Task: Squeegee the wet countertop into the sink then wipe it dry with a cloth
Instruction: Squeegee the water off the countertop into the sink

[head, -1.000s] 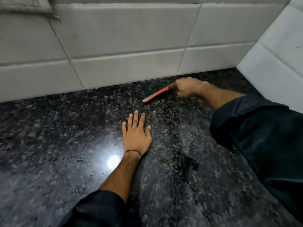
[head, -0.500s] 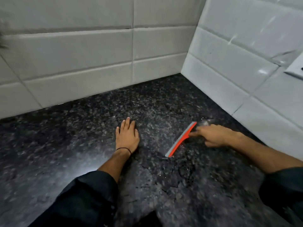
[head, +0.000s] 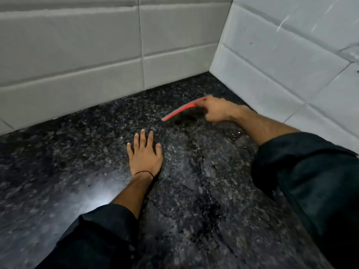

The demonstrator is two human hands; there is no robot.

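A dark speckled granite countertop (head: pixel 58 171) fills the view, with wet patches and water streaks near its middle and right. My right hand (head: pixel 217 110) is shut on the handle of a small red squeegee (head: pixel 182 109), whose blade rests on the counter near the back right corner and points left toward me. My left hand (head: pixel 144 154) lies flat on the counter, palm down and fingers spread, a little nearer than the squeegee's tip. It holds nothing. No sink or cloth is in view.
White tiled walls meet in a corner at the back right: the back wall (head: pixel 97 55) and the right wall (head: pixel 291 55). A bright light reflection (head: pixel 101 197) shines on the counter beside my left forearm.
My right hand has carried the squeegee back toward the corner, farther from me than half a second ago. My left hand stays flat on the counter. The view has shifted slightly.
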